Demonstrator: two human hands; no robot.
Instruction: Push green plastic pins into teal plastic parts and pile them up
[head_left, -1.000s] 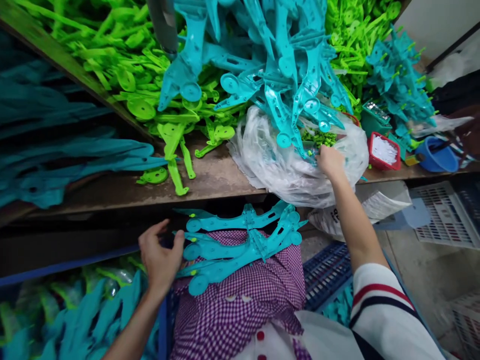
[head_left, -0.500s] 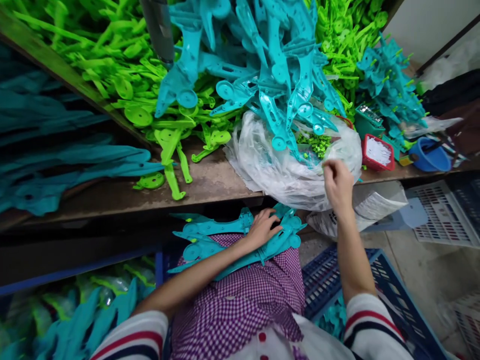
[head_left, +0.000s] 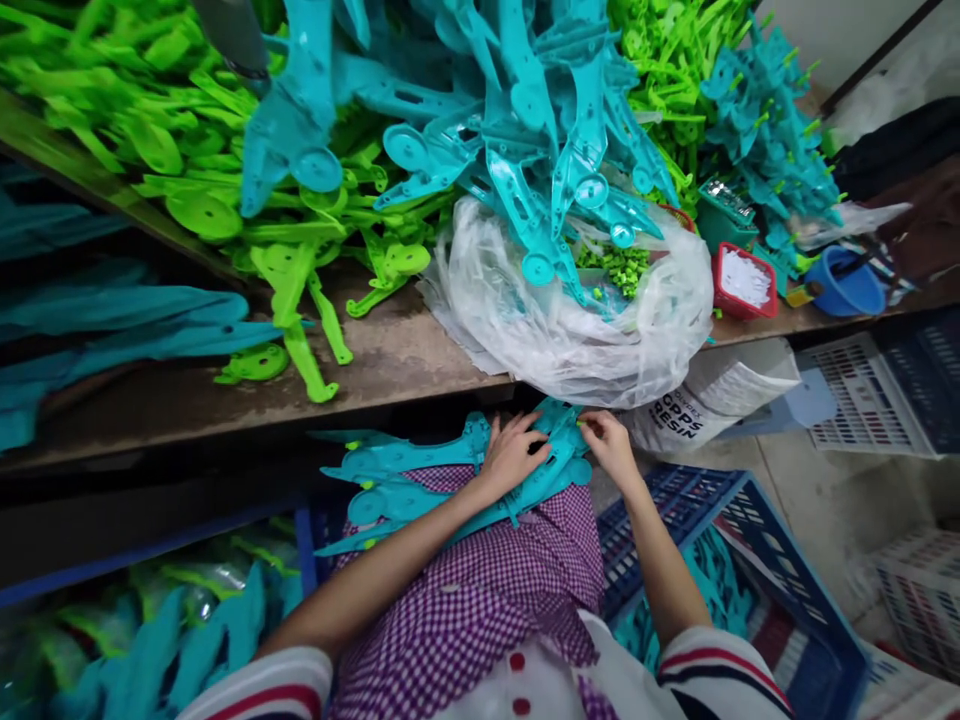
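Several teal plastic parts [head_left: 420, 455] lie across my lap on a purple checked cloth, with small green bits at their left ends. My left hand [head_left: 510, 455] rests on them, fingers spread over their right half. At the right end of the parts, my right hand [head_left: 611, 448] pinches a small green plastic piece [head_left: 580, 424] against the teal surface. More small green pieces [head_left: 624, 268] sit in the clear plastic bag [head_left: 502, 300] on the bench above my hands.
Teal parts [head_left: 517, 90] and green parts [head_left: 289, 290] are heaped on the wooden bench [head_left: 405, 350]. A red tray [head_left: 744, 282] of white pieces and a blue bowl [head_left: 847, 282] stand right. Blue crates [head_left: 795, 570] flank me; a printed resin sack [head_left: 675, 415] hangs under the bench edge.
My right hand has come down from the bag of green pieces to the teal parts on my lap. The left hand stays on the parts. The view has shifted slightly.
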